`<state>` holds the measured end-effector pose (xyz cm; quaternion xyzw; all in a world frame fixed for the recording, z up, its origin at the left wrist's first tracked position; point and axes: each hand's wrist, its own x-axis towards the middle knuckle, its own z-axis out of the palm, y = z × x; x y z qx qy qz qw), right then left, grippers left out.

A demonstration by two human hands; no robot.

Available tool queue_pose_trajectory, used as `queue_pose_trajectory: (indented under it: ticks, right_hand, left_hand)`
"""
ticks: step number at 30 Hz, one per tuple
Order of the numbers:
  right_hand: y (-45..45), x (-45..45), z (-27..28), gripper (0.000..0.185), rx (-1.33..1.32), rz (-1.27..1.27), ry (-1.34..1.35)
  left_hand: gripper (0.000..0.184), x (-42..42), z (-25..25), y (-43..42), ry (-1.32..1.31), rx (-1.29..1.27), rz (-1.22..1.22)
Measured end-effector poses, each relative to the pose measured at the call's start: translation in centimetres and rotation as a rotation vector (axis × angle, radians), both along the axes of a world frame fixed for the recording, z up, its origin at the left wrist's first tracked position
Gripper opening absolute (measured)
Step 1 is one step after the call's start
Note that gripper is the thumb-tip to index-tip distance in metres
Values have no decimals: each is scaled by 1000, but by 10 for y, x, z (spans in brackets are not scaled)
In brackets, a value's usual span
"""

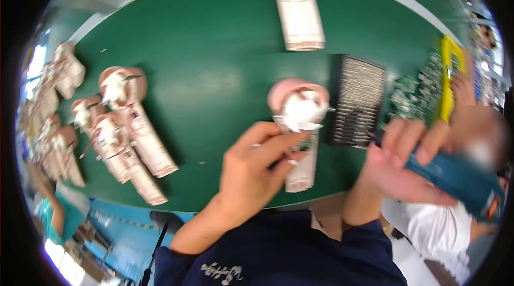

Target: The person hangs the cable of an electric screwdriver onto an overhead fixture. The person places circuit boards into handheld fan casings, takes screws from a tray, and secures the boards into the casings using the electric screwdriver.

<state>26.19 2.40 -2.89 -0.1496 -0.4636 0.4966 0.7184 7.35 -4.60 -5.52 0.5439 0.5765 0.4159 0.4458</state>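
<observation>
On the green table, a pink part with a round head and a long flat handle [301, 176] lies in front of me, with white material over its head. My left hand [257, 171] is at its neck, thumb and fingers pinched near a small green circuit board [303, 146]; what they grip is too small to make out. My right hand [409, 165] is wrapped round a dark teal power screwdriver [455, 179], held to the right of the part. Between them stands a black tray [360, 101] with rows of small metal pieces.
Several similar pink parts [142, 131] lie at the left, and another [300, 16] at the far edge. Green circuit boards [409, 96] are piled at the right beside a yellow frame [447, 80]. Other people sit at both sides; a co-worker's hand [463, 88] is near the frame.
</observation>
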Motion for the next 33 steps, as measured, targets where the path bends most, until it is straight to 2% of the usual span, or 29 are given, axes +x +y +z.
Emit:
queue_pose_trajectory:
  ticks: [2,9,13,15,17,19,22,23,25,33]
  right_hand:
    - [3,-2,-2,76,35,22,-26]
    - [-10,-6,1,70,-89,17,-47]
    - [-20,-30,10,64,-103,51,55]
    - [-28,-50,14,62,-138,154,179]
    - [-36,-77,14,64,-135,196,164]
    - [-50,-105,3,67,-251,313,342]
    - [-57,-131,-15,78,-288,429,335]
    - [-56,-141,-15,77,-302,429,277]
    - [-56,-154,-20,80,-341,386,206]
    - [-54,-174,-29,80,-420,271,105]
  left_hand:
    - [33,-2,0,-1,15,-24,-20]
    - [32,0,-2,-5,-44,-5,15]
    - [32,-25,11,-46,42,-44,-29]
    - [31,-43,14,-82,54,-98,-1]
    - [31,-58,24,-108,69,-119,-5]
    - [31,-68,32,-132,84,-144,8]
    - [30,-83,39,-161,127,-211,66]
    - [30,-87,40,-166,120,-200,60]
    - [30,-93,40,-173,99,-195,195]
    - [34,-111,37,-197,71,-141,428]
